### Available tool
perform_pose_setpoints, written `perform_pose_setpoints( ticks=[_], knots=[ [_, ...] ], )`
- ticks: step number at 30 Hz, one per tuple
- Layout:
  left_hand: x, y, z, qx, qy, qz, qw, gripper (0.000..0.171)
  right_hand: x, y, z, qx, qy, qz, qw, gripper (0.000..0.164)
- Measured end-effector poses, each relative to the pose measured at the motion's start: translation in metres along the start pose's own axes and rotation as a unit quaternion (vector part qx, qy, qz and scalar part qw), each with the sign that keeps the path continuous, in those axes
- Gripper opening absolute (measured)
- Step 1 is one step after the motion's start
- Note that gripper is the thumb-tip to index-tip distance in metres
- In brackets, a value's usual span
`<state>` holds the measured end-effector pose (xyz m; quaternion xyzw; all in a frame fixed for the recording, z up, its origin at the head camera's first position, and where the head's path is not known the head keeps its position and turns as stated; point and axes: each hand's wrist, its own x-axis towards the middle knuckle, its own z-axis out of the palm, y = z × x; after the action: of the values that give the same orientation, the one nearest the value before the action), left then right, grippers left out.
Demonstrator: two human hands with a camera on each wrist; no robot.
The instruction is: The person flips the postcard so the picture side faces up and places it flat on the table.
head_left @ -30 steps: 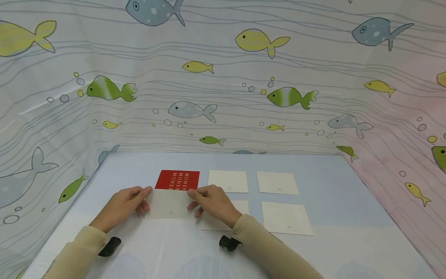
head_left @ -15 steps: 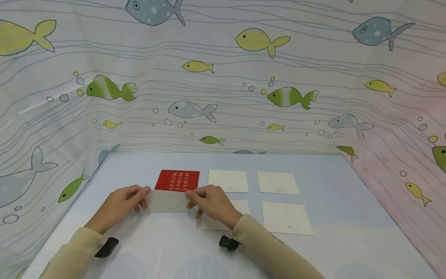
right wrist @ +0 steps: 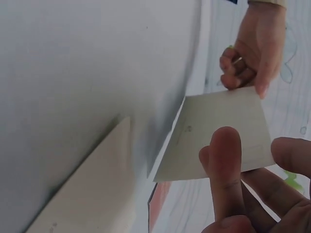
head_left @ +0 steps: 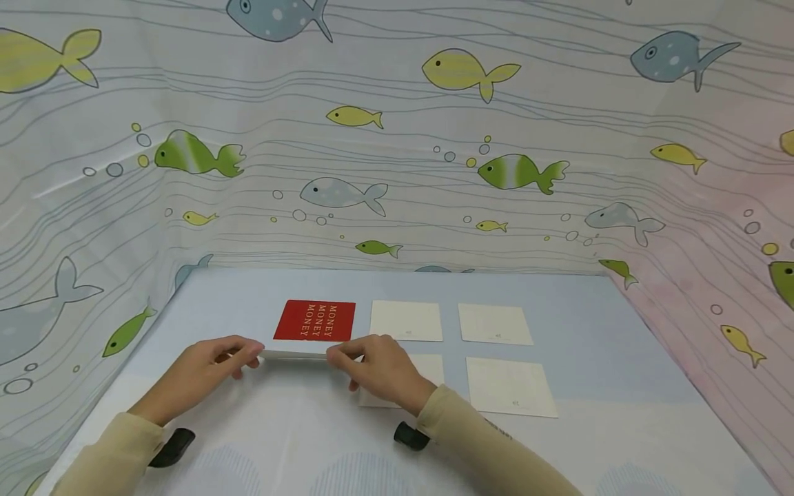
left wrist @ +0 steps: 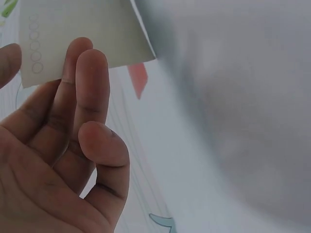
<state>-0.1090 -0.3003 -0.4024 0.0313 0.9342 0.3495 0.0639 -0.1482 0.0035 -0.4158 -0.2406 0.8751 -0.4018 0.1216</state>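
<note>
Both hands hold one cream postcard [head_left: 294, 355] by its two short ends, just in front of a red card [head_left: 315, 321] printed "MONEY" that lies on the table. From the head the postcard shows nearly edge-on, as a thin strip. My left hand [head_left: 207, 372] pinches its left end; in the left wrist view a row of printed circles shows on the postcard [left wrist: 109, 34] beside the fingers. At the other end my right hand [head_left: 386, 370] pinches it between thumb and fingers. The right wrist view shows the postcard [right wrist: 218, 114] tilted up off the table.
Two pale cards, one at the back middle [head_left: 406, 321] and one at the back right [head_left: 495, 324], lie flat. In front are another pale card [head_left: 511, 387] and a pale card [head_left: 428, 368] partly covered by the right hand. Fish-print curtain [head_left: 335, 151] surrounds the table [head_left: 298, 455].
The postcard has tilted from showing its broad face to nearly edge-on, uncovering more of the red card. The left hand has shifted slightly left and toward me, while the right has moved little.
</note>
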Motion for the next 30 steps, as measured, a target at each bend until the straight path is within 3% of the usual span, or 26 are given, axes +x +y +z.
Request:
perform_pose_setpoints(
  ticks=[12, 20, 30],
  knots=[
    [-0.014, -0.007, 0.006, 0.038, 0.015, 0.042, 0.9983, 0.036, -0.003, 0.003, 0.009, -0.055, -0.014, -0.029, 0.998, 0.029],
    [-0.017, -0.014, 0.010, 0.036, -0.022, 0.036, 0.9985, 0.036, -0.005, 0.004, 0.016, -0.119, -0.023, -0.049, 0.991, 0.027],
    [-0.015, -0.015, 0.013, 0.050, -0.055, 0.042, 0.9964, 0.033, -0.006, 0.005, 0.024, -0.146, -0.040, -0.052, 0.987, 0.026]
  ],
)
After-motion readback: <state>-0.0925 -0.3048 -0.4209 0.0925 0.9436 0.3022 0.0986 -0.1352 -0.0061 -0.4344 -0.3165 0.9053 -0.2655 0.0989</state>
